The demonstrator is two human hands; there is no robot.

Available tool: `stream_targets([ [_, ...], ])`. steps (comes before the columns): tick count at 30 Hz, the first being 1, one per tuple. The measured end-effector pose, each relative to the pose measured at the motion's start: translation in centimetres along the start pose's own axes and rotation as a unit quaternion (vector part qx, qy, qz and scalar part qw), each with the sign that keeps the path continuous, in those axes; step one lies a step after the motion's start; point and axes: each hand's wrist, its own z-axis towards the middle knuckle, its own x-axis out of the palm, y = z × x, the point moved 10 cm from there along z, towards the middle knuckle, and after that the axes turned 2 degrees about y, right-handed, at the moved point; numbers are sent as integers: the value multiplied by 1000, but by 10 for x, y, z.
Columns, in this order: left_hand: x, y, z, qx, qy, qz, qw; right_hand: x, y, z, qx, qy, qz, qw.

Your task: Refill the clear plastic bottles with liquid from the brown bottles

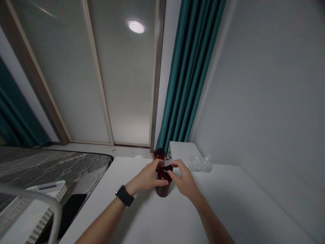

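Observation:
A dark brown-red bottle (164, 190) stands upright on the white table (172, 223). My left hand (147, 177) is wrapped round its upper part from the left, with a dark watch on the wrist. At the bottle's mouth, my right hand (184, 179) pinches a small black cap (168, 168) between thumb and fingers. The cap sits tilted at the neck; whether it is fully off the neck I cannot tell. Just behind stands a second bottle (159, 154) of the same brown-red colour with a dark top, partly hidden by my left hand.
Behind my right hand are a white box (184, 149) and a clear plastic pack (200, 164). To the left are a white perforated basket (48, 189), a black flat item (72, 206) and a curved grey tube (54, 206). A wall (269, 101) borders the right side.

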Motion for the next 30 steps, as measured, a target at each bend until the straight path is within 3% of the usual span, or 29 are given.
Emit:
stream_targets([
  [9, 5, 8, -2, -4, 18, -37, 999, 24, 4, 7, -17, 113, 12, 993],
  [17, 9, 10, -4, -33, 55, -42, 997, 26, 0, 3, -1, 139, -9, 990],
  [24, 11, 10, -5, -33, 67, -58, 995, 27, 6, 5, -32, 173, 4, 984],
  [30, 11, 14, -5, -44, 64, -47, 996, 24, 2, 3, -11, 157, -15, 987],
])
